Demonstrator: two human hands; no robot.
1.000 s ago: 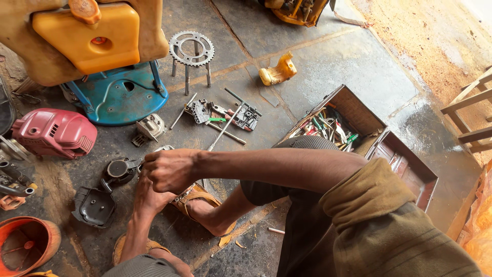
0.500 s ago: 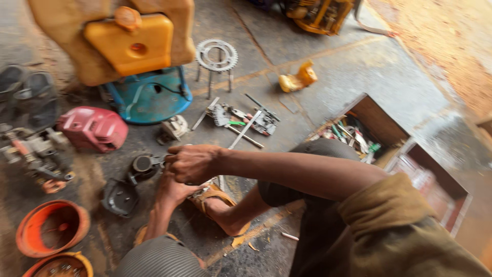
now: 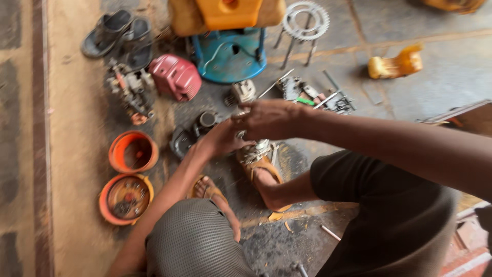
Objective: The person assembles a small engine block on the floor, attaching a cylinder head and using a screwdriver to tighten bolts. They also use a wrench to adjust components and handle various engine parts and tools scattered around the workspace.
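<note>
Both hands, left hand (image 3: pixel 221 139) and right hand (image 3: pixel 269 119), fingers closed on a small metal engine part (image 3: pixel 254 152) above the sandalled foot (image 3: pixel 264 177); judged rigid, heavy, greasy—grip its body.

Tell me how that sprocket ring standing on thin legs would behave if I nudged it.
The sprocket ring looks like rigid metal, so probably stiff and fairly heavy. Perched on thin legs, it seems top-heavy and may tip. Once toppled, its round toothed rim might roll a little.
</note>
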